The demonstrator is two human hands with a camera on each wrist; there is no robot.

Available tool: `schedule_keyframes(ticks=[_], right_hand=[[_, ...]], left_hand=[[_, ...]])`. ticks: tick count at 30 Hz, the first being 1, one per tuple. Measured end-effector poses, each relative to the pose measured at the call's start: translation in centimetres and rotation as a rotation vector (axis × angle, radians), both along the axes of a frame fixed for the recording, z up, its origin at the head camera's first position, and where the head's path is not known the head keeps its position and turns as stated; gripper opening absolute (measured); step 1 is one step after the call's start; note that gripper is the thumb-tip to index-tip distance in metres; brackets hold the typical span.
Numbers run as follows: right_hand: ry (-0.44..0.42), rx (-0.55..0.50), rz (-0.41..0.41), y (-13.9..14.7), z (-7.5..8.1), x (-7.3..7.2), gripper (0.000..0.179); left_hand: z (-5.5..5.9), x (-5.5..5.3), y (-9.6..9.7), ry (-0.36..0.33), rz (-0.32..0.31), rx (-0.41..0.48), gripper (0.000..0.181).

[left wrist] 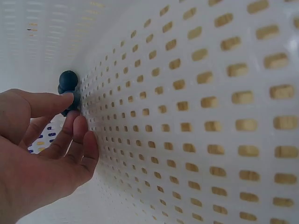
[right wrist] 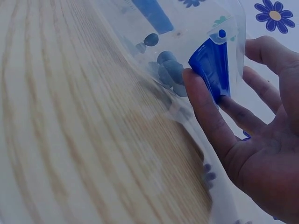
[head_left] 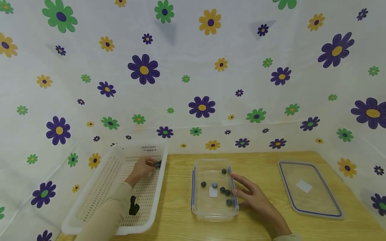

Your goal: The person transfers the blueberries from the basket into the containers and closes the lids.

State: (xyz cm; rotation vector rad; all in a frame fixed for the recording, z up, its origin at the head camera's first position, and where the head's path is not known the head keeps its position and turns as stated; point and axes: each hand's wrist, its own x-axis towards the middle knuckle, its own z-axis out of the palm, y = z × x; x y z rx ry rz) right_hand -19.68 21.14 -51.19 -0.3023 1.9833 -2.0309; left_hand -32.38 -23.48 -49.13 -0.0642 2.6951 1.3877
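Observation:
My left hand (head_left: 143, 168) reaches into the white plastic basket (head_left: 165, 169) at its far right corner. There its thumb and fingers pinch a blueberry (left wrist: 74, 100), while more blueberries (left wrist: 68, 79) cluster against the basket wall. A clear food container (head_left: 211, 212) with blue side clips stands on the table with its top uncovered. Several blueberries (head_left: 229, 202) lie spread over its floor, around a white label. Against the container's right side rests my right hand (head_left: 256, 199), its fingers spread and extended along the wall by the blue clip (right wrist: 212, 67).
A clear lid (head_left: 313, 204) with a blue seal lies flat at the right of the wooden table (head_left: 178, 197). Inside the basket, near its front, is a black item (head_left: 133, 207) with a yellow patch. Flower-printed white sheeting (head_left: 181, 93) surrounds the table's back and sides.

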Motion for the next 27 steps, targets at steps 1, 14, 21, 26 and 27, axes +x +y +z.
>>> schedule_keyframes(ticks=[1, 14, 21, 26, 27], right_hand=[[-0.002, -0.002, 0.001, -0.1, 0.0, 0.0, 0.063], [-0.012, 0.014, -0.012, -0.2, 0.0, 0.1, 0.062], [-0.048, 0.028, -0.029, -0.2, 0.2, 0.2, 0.064], [-0.048, 0.027, -0.044, -0.4, 0.2, 0.0, 0.064], [-0.047, 0.026, -0.044, -0.4, 0.2, 0.0, 0.064]], left_hand=[[-0.1, 0.1, 0.0, 0.0, 0.004, -0.002, 0.024], [0.3, -0.5, -0.1, 0.025, 0.031, 0.009, 0.017], [2.4, -0.5, 0.1, -0.027, 0.024, 0.214, 0.022], [4.7, -0.1, 0.7, 0.012, 0.014, 0.29, 0.029], [5.1, 0.1, 0.7, 0.026, 0.011, 0.289, 0.03]])
